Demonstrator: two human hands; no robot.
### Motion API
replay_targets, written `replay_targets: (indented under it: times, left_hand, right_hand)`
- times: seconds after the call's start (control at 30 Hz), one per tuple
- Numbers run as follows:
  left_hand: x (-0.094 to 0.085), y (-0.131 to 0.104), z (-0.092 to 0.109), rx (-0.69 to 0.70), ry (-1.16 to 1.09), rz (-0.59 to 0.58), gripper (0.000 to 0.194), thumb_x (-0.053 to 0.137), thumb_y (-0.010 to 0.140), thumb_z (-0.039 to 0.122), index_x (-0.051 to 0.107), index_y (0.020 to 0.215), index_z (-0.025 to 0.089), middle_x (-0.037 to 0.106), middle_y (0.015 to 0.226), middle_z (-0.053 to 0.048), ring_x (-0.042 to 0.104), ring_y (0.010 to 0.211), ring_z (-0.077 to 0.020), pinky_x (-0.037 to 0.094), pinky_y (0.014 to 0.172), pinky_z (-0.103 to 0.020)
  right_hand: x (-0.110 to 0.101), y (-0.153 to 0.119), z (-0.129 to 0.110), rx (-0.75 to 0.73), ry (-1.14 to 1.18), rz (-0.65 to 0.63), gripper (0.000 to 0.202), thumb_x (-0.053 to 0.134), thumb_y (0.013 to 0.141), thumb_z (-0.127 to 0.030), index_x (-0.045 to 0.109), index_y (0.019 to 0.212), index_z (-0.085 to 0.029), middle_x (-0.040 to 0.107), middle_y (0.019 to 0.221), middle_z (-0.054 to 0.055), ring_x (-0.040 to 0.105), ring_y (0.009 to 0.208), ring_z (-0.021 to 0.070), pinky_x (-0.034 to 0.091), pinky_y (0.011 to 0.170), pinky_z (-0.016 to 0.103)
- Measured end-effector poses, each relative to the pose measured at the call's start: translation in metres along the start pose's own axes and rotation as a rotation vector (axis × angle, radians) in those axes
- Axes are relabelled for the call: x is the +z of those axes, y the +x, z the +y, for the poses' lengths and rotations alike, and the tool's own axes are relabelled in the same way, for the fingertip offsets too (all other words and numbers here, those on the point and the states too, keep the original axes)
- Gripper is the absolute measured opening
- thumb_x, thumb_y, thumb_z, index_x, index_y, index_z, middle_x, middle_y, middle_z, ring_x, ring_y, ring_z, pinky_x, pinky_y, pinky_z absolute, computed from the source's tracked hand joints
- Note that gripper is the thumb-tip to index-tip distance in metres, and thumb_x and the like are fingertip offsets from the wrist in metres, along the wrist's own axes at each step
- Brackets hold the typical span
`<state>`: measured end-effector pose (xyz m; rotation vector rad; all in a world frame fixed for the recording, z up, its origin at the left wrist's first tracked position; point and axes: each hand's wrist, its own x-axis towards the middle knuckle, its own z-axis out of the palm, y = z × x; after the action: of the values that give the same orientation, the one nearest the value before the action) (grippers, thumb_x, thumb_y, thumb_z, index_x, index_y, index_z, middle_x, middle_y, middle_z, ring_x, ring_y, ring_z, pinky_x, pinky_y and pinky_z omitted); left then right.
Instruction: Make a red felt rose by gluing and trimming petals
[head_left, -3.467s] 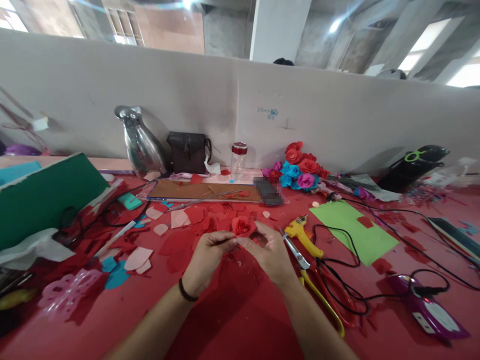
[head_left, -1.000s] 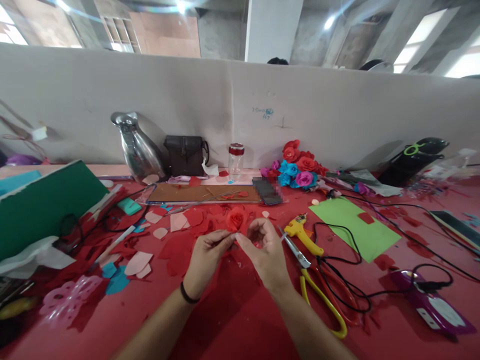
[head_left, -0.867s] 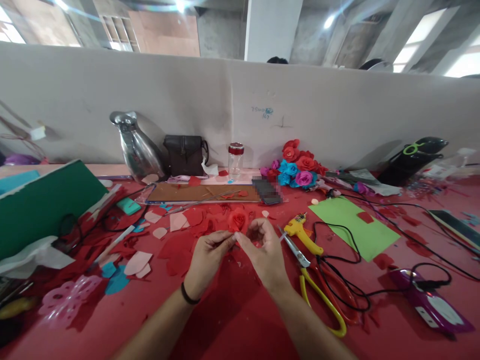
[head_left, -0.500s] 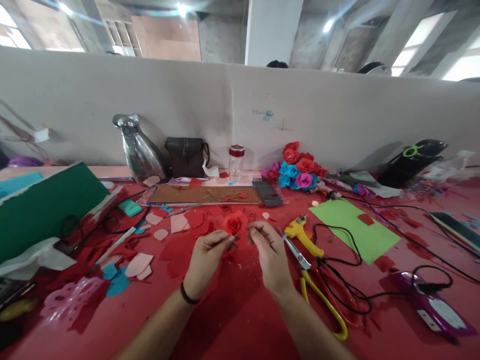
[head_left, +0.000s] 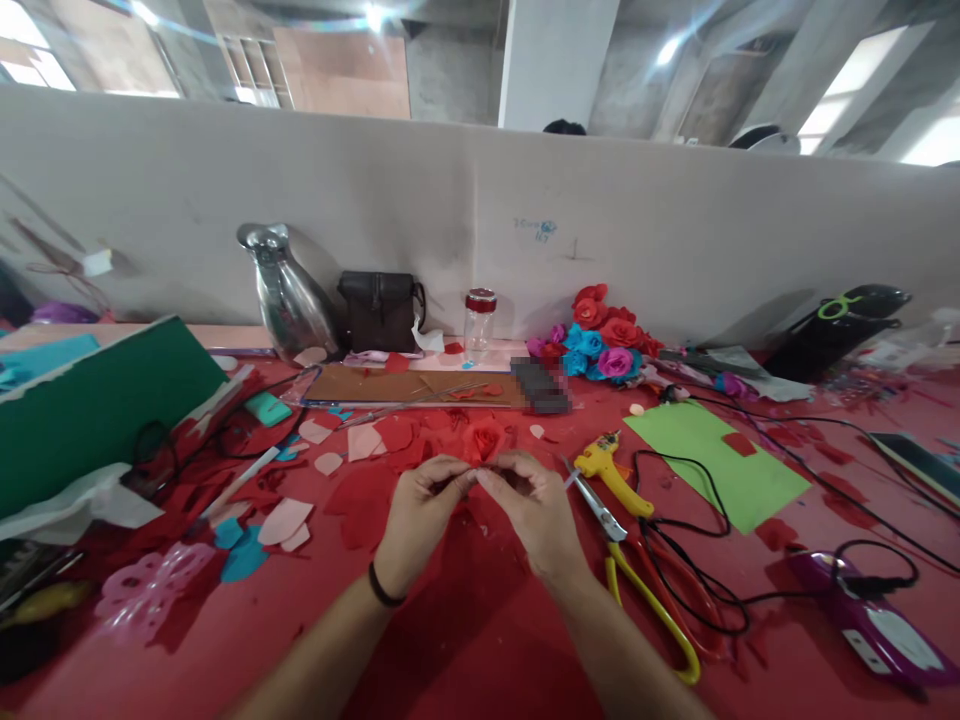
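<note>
Rose (head_left: 482, 438): red, rolled centre with outer petals, at mid-table, just off the fingertips at 12. Left hand (head_left: 421, 512) comes in from 7, thumb and forefinger closed on what looks like the rose's base. Right hand (head_left: 536, 500) comes in from 5, same pinch, tips meeting the left's. Exact grip point hidden behind the fingers; paper or stem, can't tell.

Progress: head looks mostly built, my read. Whether the base is secured doesn't show. Six or more made-up flowers sit in the bunch (head_left: 600, 335), between 1 and 2, by the wall; this one is apart from them.

Stock left: pink cutouts (head_left: 364, 442) and red cutouts (head_left: 394, 434) at 9, blue cutouts (head_left: 244, 560) at 8. Plenty uncurled.

Tools: glue gun (head_left: 619, 485) between 3 and 4, out of hand, corded. Scissors (head_left: 601, 512) just beside it at 4, also down. Green sheet (head_left: 716, 465) at 3. Jar (head_left: 478, 330) at 12, bag (head_left: 381, 312) at 11, flask (head_left: 294, 305) at 10.
</note>
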<state>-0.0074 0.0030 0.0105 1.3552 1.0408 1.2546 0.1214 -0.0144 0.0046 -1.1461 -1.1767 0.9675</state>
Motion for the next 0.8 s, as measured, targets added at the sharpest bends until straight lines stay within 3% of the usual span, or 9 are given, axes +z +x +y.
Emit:
replay_targets:
  times: [0.17,0.5,0.7,0.8]
  left_hand:
    - [0.0002,0.0007,-0.0037,0.033,0.035,-0.006,0.013,0.064,0.07,0.025,0.071,0.062,0.017,0.064,0.064,-0.003,0.056,0.061,-0.014,0.046,0.059,-0.024]
    - [-0.0033,-0.0018,0.0014,0.216,0.297,-0.031,0.019,0.056,0.073,0.015,0.07,0.06,0.018,0.063,0.058,-0.002,0.055,0.055,-0.0128,0.042,0.055,-0.023]
    - [-0.0039,0.0004,0.0026,-0.037,-0.11,0.013,0.01,0.067,0.066,0.02,0.075,0.072,0.02,0.072,0.076,-0.004,0.064,0.07,-0.0169,0.05,0.067,-0.027]
    - [-0.0049,0.0016,0.0038,-0.15,-0.296,0.039,0.012,0.073,0.062,0.023,0.075,0.073,0.019,0.073,0.074,-0.004,0.065,0.073,-0.018,0.051,0.071,-0.029]
  right_hand:
    - [0.0018,0.0002,0.002,0.079,0.111,0.014,0.008,0.069,0.068,-0.027,0.066,0.072,-0.02,0.063,0.071,-0.001,0.056,0.068,0.0148,0.043,0.067,0.028]
    - [0.0042,0.0,0.0056,0.036,0.12,-0.014,0.011,0.067,0.07,-0.027,0.062,0.073,-0.019,0.059,0.069,-0.002,0.051,0.065,0.0133,0.042,0.065,0.027]
    - [0.0041,0.0007,0.0042,0.052,0.225,-0.041,0.01,0.067,0.071,-0.026,0.065,0.078,-0.02,0.061,0.074,-0.001,0.053,0.07,0.0137,0.043,0.071,0.027]
    - [0.0052,0.0005,0.0021,0.112,0.288,-0.084,0.011,0.07,0.068,-0.027,0.067,0.077,-0.02,0.06,0.07,-0.002,0.053,0.067,0.0129,0.043,0.071,0.027]
